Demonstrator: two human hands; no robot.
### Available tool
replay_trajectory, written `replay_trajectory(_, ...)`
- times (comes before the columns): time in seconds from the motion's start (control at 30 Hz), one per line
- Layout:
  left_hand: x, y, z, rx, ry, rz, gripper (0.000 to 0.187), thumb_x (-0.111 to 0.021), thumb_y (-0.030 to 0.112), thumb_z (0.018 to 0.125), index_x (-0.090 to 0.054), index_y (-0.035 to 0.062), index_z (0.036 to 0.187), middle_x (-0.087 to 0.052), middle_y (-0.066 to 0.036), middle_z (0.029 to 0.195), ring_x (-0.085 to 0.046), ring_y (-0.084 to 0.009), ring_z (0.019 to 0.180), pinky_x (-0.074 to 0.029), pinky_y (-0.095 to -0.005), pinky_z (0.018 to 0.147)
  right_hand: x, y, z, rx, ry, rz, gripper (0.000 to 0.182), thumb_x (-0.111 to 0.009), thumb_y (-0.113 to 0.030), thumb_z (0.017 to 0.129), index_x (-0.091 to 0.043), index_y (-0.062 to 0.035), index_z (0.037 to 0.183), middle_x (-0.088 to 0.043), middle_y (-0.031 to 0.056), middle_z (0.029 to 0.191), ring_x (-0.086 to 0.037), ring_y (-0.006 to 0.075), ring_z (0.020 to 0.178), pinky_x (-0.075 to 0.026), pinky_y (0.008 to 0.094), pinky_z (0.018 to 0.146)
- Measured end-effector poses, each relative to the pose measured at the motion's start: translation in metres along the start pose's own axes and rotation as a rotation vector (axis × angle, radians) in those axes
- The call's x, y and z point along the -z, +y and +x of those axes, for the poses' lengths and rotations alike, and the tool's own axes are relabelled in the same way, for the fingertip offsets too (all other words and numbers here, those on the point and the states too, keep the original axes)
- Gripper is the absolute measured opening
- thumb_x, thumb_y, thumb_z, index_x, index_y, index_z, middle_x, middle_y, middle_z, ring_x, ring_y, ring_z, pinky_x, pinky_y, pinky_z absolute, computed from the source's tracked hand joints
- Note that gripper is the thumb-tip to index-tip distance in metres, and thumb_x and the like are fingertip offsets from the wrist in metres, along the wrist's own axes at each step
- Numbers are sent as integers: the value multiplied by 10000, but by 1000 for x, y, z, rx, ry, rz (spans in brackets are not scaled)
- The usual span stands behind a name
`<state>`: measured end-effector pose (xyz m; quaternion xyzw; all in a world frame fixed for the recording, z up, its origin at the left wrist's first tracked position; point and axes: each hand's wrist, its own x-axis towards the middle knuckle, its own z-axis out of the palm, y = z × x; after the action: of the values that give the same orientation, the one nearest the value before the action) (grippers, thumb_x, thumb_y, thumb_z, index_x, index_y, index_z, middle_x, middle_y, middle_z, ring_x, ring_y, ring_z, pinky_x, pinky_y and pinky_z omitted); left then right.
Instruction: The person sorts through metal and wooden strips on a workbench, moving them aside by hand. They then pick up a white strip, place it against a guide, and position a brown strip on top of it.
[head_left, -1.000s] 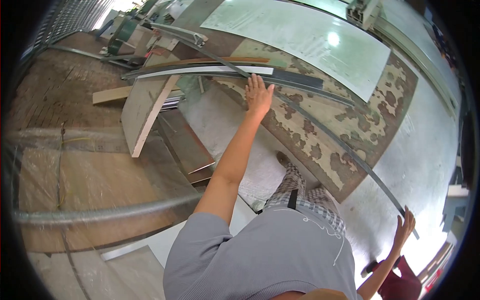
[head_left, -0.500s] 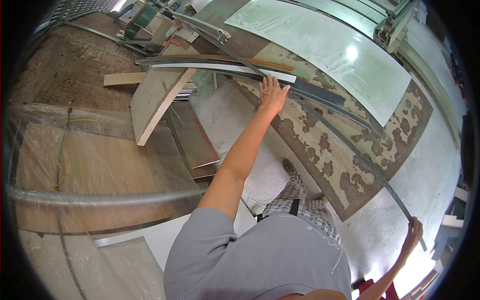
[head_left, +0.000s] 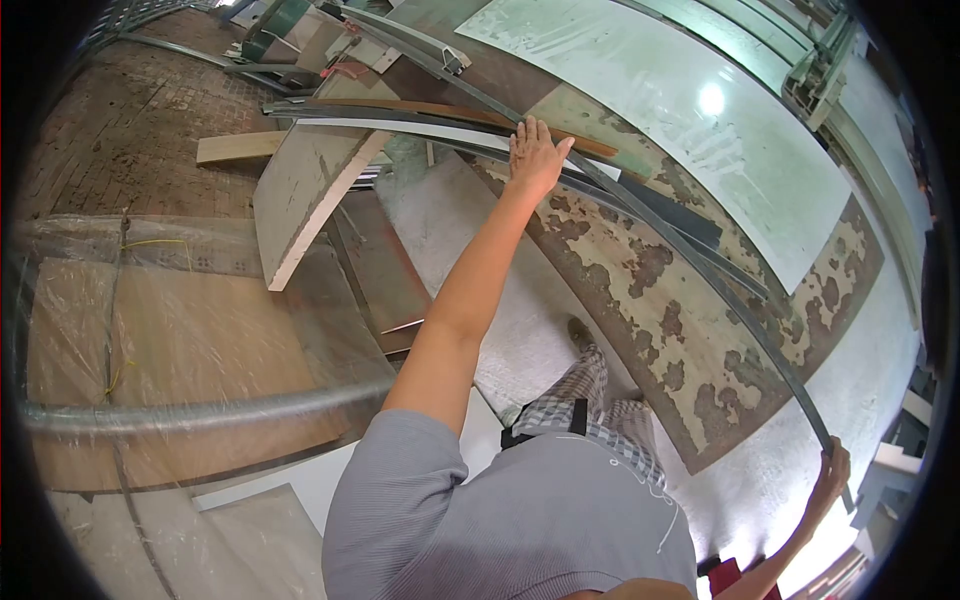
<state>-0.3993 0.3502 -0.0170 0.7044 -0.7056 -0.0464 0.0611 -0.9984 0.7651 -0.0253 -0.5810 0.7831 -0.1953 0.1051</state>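
Note:
A long, narrow dark grey strip (head_left: 780, 358) runs from the upper middle of the view down to the far right. Near its far end my left hand (head_left: 537, 155) rests on it from above, fingers stretched out. My right hand (head_left: 832, 474) is closed around the strip's near end at the lower right; its fingertips are partly hidden. Below my left hand, the strip crosses a bundle of long pieces: a white strip (head_left: 420, 127), a brown strip (head_left: 430, 106) and dark flat lengths (head_left: 690, 222).
A worn, peeling board (head_left: 640, 350) carries a pale glossy sheet (head_left: 680, 130). An upright thick panel (head_left: 310, 200) stands left of my arm. Further left, clear plastic covers a brown board (head_left: 200, 350), with a metal pipe (head_left: 200, 415) across it. A machine frame (head_left: 822, 75) stands upper right.
The view has shifted slightly. My left hand and the dark grey strip have moved a little away from me over the bundle. My right hand still grips the near end.

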Motion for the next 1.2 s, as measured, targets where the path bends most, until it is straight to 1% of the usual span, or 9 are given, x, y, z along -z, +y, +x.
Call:
replay_trajectory(0.07,3,-10,8,-1,12,-9,723,-315,508,926,-245,-57,1371,-186,-218,1455,-152,-335,1360,-126,-426,1110,0,-9,7,-23,2,15,327,-550,63,796,-570,-12,1113,-565,131,917,-556,264,856,-442,367,748)
replay_trajectory(0.17,8,-31,24,-5,46,-18,722,-320,510,923,-261,-58,1365,-201,-224,1448,-167,-342,1355,-139,-429,1105,-1,-29,19,65,3,-46,337,-550,57,800,-564,-18,1128,-562,134,928,-555,262,851,-439,369,748)
replay_trajectory(0.37,24,-81,67,-29,98,-14,713,-322,510,921,-309,-67,1340,-256,-242,1422,-234,-371,1326,-188,-449,1086,0,-120,31,4,-6,-62,375,-561,80,780,-560,-36,1137,-545,114,917,-545,239,831,-440,352,722)
replay_trajectory(0.43,25,-99,80,-40,96,12,711,-319,511,921,-314,-64,1339,-260,-244,1419,-241,-375,1322,-193,-449,1083,-4,-147,31,35,-42,-111,378,-566,86,773,-562,-44,1128,-529,101,878,-534,229,816,-437,349,709)
replay_trajectory(0.57,24,-132,97,-53,86,25,709,-321,509,921,-312,-64,1339,-255,-244,1421,-235,-371,1325,-193,-444,1083,-15,-195,29,18,-153,-120,320,-589,23,788,-564,-28,1103,-510,98,839,-516,246,785,-422,377,693)
replay_trajectory(0.7,26,-152,113,-62,77,31,710,-318,509,922,-307,-64,1341,-253,-245,1421,-237,-370,1325,-194,-440,1084,-25,-223,31,34,-174,-138,301,-599,9,783,-569,-12,1081,-501,104,829,-499,262,780,-408,383,710)
replay_trajectory(1.0,29,-189,152,-75,96,37,704,-315,502,925,-307,-67,1338,-256,-253,1417,-244,-375,1321,-206,-442,1080,-42,-264,46,79,-122,-223,293,-608,6,773,-583,-17,1064,-503,106,837,-493,265,810,-401,381,751)
replay_trajectory(1.07,31,-197,161,-84,114,34,698,-312,498,926,-313,-68,1335,-262,-251,1415,-251,-377,1317,-210,-446,1077,-47,-267,49,-2,-167,-215,351,-626,-3,718,-573,-49,1062,-505,113,854,-480,293,902,-373,406,828)
replay_trajectory(1.2,35,-223,182,-93,114,39,696,-309,497,926,-320,-68,1332,-268,-249,1413,-256,-376,1315,-213,-451,1075,-62,-292,54,-29,-114,-213,367,-625,-7,712,-573,-54,1073,-521,122,890,-481,303,942,-375,405,841)
